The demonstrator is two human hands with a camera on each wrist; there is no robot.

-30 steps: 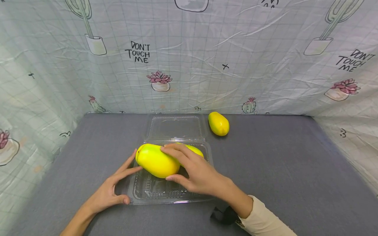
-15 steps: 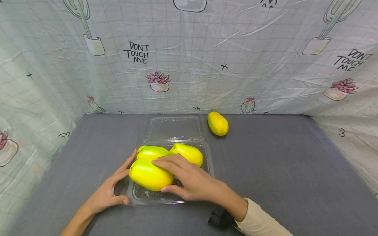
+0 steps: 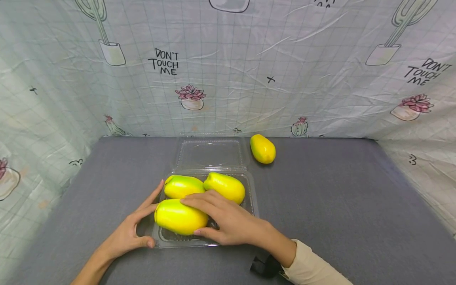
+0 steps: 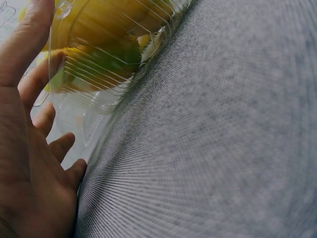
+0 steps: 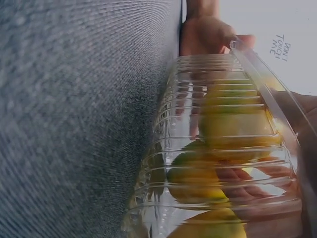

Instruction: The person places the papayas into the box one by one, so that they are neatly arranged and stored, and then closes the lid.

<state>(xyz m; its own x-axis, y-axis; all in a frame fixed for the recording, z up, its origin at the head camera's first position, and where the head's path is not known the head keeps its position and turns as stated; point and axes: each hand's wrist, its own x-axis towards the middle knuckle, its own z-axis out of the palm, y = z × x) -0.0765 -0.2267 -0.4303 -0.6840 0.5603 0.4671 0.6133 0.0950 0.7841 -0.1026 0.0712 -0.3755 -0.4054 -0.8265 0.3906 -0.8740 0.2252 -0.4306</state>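
Note:
My right hand (image 3: 228, 221) grips a yellow mango (image 3: 179, 217) from its right side, thumb in front and fingers over the top. The mango is low in the front left of a clear plastic clamshell container (image 3: 251, 198). Two more mangoes lie behind it in the container: one at the back left (image 3: 183, 186), the other at the back right (image 3: 228, 188). My left hand (image 3: 130, 229) spreads its fingers along the container's left side, thumb near the front left corner. In the left wrist view, the thumb (image 4: 25, 39) lies right at the clear rim.
The container's lid (image 3: 211, 154) lies folded back toward the curtain (image 3: 228, 79). Another yellow mango (image 3: 263, 149) sits on the grey tablecloth (image 3: 327, 190) right of the lid. A black strap (image 3: 263, 267) shows near my right sleeve.
My right hand has brought its mango toward me and down, from over the back left mango to the container's front left. The left hand stays at the container's side.

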